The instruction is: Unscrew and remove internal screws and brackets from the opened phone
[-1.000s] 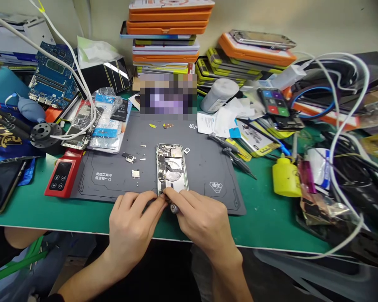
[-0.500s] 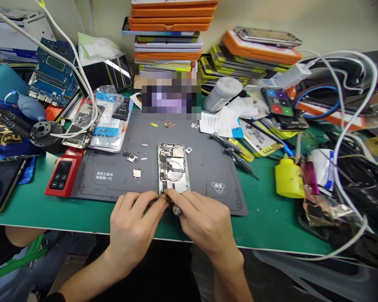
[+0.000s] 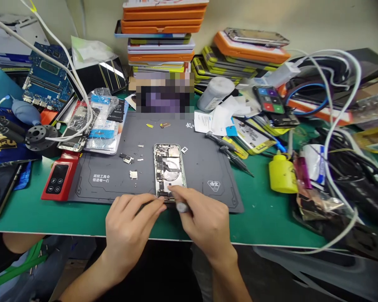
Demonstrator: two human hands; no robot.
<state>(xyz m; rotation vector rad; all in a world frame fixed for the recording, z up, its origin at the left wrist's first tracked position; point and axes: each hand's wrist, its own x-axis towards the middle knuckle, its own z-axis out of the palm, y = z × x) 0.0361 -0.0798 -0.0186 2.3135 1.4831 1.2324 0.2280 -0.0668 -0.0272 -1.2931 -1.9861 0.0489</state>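
An opened phone (image 3: 169,170) lies on the dark work mat (image 3: 201,167), its inner parts and a round coil showing. At the phone's lower left corner, my left hand (image 3: 130,226) has thumb and fingers closed on the edge. My right hand (image 3: 206,224) is wrapped around a screwdriver (image 3: 182,207), whose grey rounded end points toward me; its tip is hidden. The right fingertips hover over the phone's lower part. Left of the phone lie small loose parts: a dark and silver module (image 3: 126,158) and a silver plate (image 3: 133,174). A SIM tray (image 3: 184,149) rests by its upper right.
Two more screwdrivers (image 3: 229,153) lie on the mat's right side. A yellow bottle (image 3: 282,174) and tangled cables stand further right. A red device (image 3: 58,178) sits at the mat's left edge. Stacked orange cases (image 3: 162,26) rise at the back. Another person's arm (image 3: 22,242) shows lower left.
My right hand has lifted slightly and drawn away from my left fingers, and the screwdriver's end has shifted right. The whole view has moved a little.
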